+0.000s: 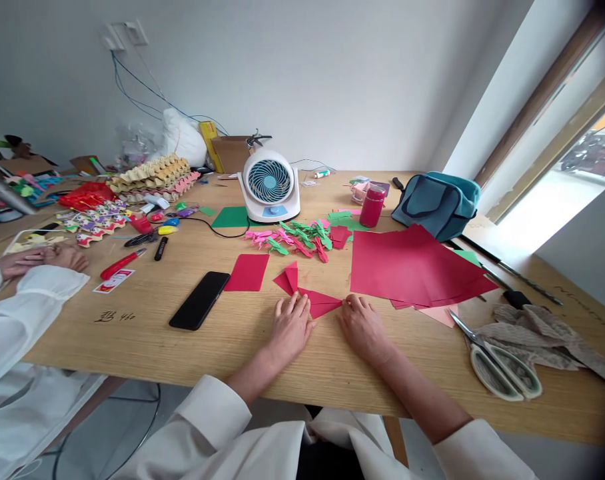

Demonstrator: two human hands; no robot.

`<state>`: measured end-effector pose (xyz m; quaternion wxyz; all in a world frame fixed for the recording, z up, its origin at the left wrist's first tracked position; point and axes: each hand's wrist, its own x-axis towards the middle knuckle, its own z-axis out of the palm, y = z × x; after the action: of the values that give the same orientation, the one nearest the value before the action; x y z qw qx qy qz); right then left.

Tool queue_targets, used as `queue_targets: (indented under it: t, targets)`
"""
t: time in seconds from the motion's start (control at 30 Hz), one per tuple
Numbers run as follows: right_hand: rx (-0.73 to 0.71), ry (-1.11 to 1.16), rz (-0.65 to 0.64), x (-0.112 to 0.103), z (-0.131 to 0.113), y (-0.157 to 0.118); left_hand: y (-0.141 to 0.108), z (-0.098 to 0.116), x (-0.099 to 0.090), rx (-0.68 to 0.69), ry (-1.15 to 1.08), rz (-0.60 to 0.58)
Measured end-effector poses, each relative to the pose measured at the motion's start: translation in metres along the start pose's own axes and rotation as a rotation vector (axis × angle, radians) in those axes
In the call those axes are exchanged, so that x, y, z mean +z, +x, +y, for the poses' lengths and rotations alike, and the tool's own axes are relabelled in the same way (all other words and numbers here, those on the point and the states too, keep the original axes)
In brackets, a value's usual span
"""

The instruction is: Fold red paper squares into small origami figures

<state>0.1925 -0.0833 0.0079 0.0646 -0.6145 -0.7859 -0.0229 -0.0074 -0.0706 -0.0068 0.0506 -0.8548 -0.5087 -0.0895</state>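
A folded piece of red paper (pixel 320 303) lies on the table in front of me, with a pointed end toward the right and an upright flap on the left. My left hand (pixel 291 325) rests on its near left part, fingers pressed down together. At the pointed right tip, my right hand (pixel 365 327) pinches or presses the paper with closed fingers. Just beyond are several small folded pieces of green, pink and red paper (pixel 302 237). A flat red sheet (pixel 247 273) is to the left, and a stack of large red sheets (pixel 412 267) to the right.
A black phone (pixel 200 300) lies left of my hands. Large scissors (pixel 500 363) and a crumpled cloth (pixel 532 333) are at the right. A small fan (pixel 270 183), a red flask (pixel 372 205) and a blue bag (pixel 440 203) stand behind. A co-worker's hands (pixel 47 259) rest at the far left.
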Motion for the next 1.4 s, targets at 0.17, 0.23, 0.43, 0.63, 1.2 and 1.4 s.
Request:
queue_targets:
  t: [0.17, 0.23, 0.43, 0.63, 1.2, 1.4]
  targets:
    - [0.001, 0.051, 0.069, 0.003, 0.006, 0.0, 0.002, 0.0, -0.007, 0.032, -0.008, -0.007]
    - [-0.003, 0.091, 0.098, 0.006, 0.01, 0.001, 0.008, -0.001, -0.012, 0.056, -0.023, 0.002]
    - [-0.01, 0.211, 0.165, 0.006, 0.018, 0.002, 0.048, -0.007, -0.025, 0.099, -0.098, -0.032]
    - [0.005, 0.349, 0.214, 0.009, 0.022, 0.003, 0.081, -0.016, -0.018, 0.072, -0.228, -0.186]
    - [-0.052, 0.829, -0.23, -0.019, 0.025, 0.055, 0.081, -0.034, -0.022, 0.133, -0.837, -0.326]
    - [0.025, 1.208, -0.331, 0.001, 0.035, 0.049, 0.083, -0.047, -0.027, 0.029, -1.049, -0.461]
